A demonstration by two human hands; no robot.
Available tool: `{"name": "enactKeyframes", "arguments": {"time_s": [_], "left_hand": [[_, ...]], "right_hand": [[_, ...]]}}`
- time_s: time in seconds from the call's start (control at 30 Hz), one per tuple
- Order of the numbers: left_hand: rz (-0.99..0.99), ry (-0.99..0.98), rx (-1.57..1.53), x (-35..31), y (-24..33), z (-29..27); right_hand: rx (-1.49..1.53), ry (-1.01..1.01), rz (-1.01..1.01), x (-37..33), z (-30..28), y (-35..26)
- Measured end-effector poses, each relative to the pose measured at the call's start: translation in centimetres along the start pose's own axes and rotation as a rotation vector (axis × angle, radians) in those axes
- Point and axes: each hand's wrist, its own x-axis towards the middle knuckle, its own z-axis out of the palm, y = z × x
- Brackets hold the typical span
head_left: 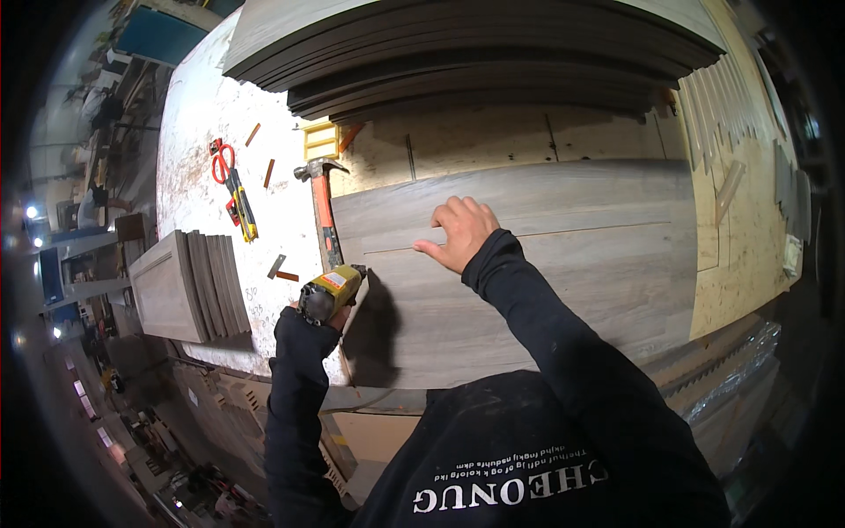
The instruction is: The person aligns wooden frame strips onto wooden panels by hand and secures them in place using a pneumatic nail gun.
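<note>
A grey wood-grain panel [546,290] lies flat on the table in front of me, with a thin seam running along it. My left hand [341,319] grips a yellow pneumatic nail gun [333,292] at the panel's left edge; the tool's body hides most of the fingers. Over the panel's left half is my right hand [459,233], holding nothing, its thumb stretched apart from loosely bent fingers. Whether it touches the surface I cannot tell. A claw hammer [324,211] with an orange and black handle lies along the panel's left end, just beyond the nail gun.
Grey panels [475,75] are stacked high at the back. Red-handled scissors [225,167], a yellow cutter [244,211], small brown strips [268,173] and a yellow tray [320,139] lie on the white table [189,123]. Framed doors [167,290] stand at left; a plastic-wrapped stack [731,374] is lower right.
</note>
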Motion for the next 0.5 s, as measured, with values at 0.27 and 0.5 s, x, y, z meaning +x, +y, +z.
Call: {"name": "enactKeyframes", "arguments": {"time_s": [0.27, 0.5], "left_hand": [[0.078, 0.169, -0.001, -1.5, -8.1, 0.7], [-0.446, 0.266, -0.195, -1.5, -14.5, -0.8]], "right_hand": [[0.020, -0.093, -0.051, -0.6, -0.2, 0.5], [-0.013, -0.057, -0.076, -2.2, -1.8, 0.9]]}}
